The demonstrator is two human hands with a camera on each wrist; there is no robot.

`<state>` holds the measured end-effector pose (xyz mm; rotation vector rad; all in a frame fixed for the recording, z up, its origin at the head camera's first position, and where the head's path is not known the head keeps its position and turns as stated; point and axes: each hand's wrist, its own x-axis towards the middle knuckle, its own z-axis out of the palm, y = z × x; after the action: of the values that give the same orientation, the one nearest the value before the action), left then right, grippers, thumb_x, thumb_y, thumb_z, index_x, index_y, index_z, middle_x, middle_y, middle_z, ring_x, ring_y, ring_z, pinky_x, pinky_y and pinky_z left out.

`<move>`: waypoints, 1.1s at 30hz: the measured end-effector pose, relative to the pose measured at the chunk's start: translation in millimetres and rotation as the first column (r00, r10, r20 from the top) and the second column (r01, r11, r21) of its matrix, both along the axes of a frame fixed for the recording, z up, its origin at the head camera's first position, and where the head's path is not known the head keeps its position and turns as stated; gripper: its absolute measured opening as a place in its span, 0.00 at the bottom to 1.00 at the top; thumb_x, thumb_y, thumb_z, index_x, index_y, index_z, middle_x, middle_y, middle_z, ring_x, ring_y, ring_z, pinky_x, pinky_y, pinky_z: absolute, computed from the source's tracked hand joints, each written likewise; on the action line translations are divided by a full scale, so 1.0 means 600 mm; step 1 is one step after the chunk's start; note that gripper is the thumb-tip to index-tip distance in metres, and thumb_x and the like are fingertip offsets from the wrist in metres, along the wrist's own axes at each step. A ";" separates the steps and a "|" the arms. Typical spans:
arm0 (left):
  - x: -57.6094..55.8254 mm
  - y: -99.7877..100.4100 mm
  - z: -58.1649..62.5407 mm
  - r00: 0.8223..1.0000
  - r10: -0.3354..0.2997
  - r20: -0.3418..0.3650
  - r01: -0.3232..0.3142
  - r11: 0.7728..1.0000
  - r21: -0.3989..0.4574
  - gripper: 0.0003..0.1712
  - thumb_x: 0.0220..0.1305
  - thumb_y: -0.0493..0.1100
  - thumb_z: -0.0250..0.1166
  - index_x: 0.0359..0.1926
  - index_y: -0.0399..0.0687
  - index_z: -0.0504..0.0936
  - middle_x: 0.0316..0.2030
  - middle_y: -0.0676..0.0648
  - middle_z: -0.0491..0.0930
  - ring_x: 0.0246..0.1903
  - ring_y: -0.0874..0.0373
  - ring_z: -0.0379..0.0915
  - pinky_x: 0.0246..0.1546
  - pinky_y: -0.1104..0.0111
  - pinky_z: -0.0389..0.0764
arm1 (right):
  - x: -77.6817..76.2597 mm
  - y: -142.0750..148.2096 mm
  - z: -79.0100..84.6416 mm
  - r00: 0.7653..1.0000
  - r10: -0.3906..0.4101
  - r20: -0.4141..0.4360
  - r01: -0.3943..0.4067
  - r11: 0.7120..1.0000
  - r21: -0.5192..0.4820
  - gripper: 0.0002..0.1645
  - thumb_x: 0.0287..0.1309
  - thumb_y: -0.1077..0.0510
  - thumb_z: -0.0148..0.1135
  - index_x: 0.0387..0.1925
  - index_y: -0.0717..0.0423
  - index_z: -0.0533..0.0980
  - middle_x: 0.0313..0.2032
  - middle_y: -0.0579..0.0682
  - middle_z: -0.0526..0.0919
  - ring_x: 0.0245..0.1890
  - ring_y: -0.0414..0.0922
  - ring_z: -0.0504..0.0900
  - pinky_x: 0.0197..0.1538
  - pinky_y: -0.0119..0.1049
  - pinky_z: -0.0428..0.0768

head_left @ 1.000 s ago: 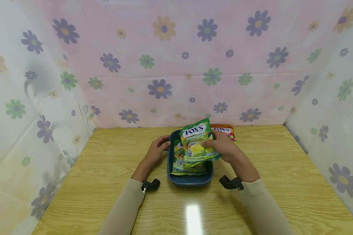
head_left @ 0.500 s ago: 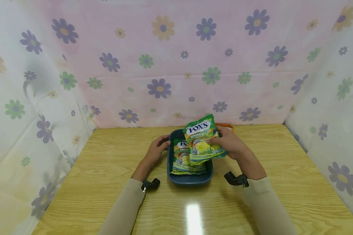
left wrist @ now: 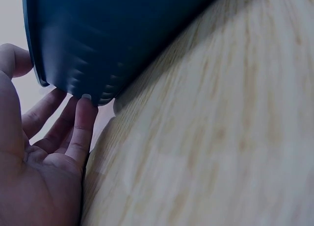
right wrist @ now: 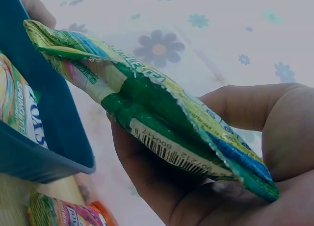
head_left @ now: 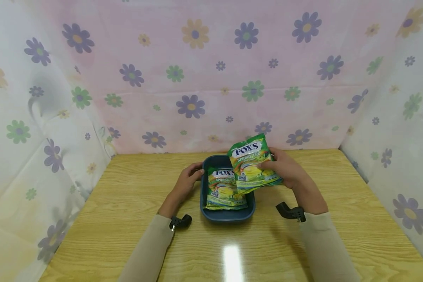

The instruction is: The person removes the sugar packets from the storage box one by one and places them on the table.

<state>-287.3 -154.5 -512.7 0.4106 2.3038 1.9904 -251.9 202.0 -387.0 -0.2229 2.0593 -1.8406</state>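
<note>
My right hand [head_left: 290, 172] holds a green and yellow candy bag [head_left: 249, 161] with thumb on the front and fingers behind. It hangs over the right side of a dark blue plastic tub [head_left: 229, 217]. Inside the tub lies a similar candy bag [head_left: 225, 194], printed side up, its upper right corner hidden by the held one. A barcode shows on the back of the held bag in the right wrist view. With thumb at the rim and fingers against the outer wall, my left hand [left wrist: 49, 152] grips the tub's left side.
An orange candy bag [right wrist: 73, 213] lies on the table to the right of the tub, hidden behind my right hand and the held bag in the head view. The wooden table [head_left: 137, 184] ends at a flowered cloth [head_left: 155, 109] at the back.
My right hand has moved right and slightly up with the candy bag, uncovering more of the bag in the tub. The orange bag has gone out of sight. My left hand stays put.
</note>
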 end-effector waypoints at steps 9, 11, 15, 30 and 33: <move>0.001 0.003 0.003 1.000 -0.005 0.003 0.005 1.000 0.010 0.25 0.83 0.43 0.56 0.73 0.37 0.74 0.66 0.33 0.77 0.56 0.43 0.80 0.57 0.64 0.83 | -0.003 0.030 0.008 0.999 -0.031 -0.024 0.032 0.999 0.035 0.46 0.75 0.61 0.61 0.84 0.59 0.48 0.59 0.64 0.76 0.43 0.46 0.89 0.46 0.42 0.90; 0.001 0.004 0.004 1.000 -0.006 0.006 0.006 1.000 0.013 0.25 0.83 0.43 0.56 0.73 0.37 0.74 0.66 0.33 0.78 0.56 0.43 0.80 0.56 0.64 0.83 | -0.004 0.038 0.009 0.999 -0.035 -0.028 0.036 0.999 0.039 0.45 0.75 0.61 0.61 0.83 0.60 0.49 0.57 0.63 0.78 0.42 0.47 0.89 0.46 0.43 0.90; 0.000 0.005 0.003 1.000 0.000 0.007 0.000 1.000 0.009 0.25 0.83 0.43 0.56 0.73 0.38 0.74 0.66 0.34 0.78 0.56 0.43 0.80 0.56 0.64 0.83 | -0.005 0.052 0.013 0.998 -0.047 -0.044 0.050 0.997 0.058 0.46 0.76 0.60 0.61 0.84 0.60 0.49 0.55 0.59 0.80 0.42 0.45 0.88 0.46 0.41 0.89; -0.003 0.002 0.003 1.000 -0.001 -0.015 0.001 1.000 0.009 0.25 0.83 0.42 0.56 0.73 0.37 0.74 0.66 0.34 0.78 0.56 0.44 0.80 0.55 0.65 0.83 | -0.011 0.088 0.019 0.999 -0.045 -0.007 0.045 0.999 -0.013 0.51 0.79 0.61 0.56 0.86 0.58 0.35 0.47 0.44 0.85 0.42 0.41 0.89 0.45 0.38 0.89; -0.003 0.002 0.003 1.000 0.003 -0.011 -0.003 1.000 0.003 0.24 0.82 0.42 0.56 0.73 0.37 0.74 0.65 0.34 0.78 0.56 0.44 0.80 0.55 0.64 0.84 | -0.010 0.096 0.019 0.999 -0.053 -0.009 0.053 0.998 -0.032 0.49 0.79 0.62 0.55 0.86 0.59 0.37 0.45 0.43 0.86 0.41 0.41 0.89 0.44 0.38 0.89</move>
<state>-288.8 -153.0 -510.8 0.4202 2.3091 1.9986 -258.1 259.7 -375.3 -0.1876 2.0619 -1.9083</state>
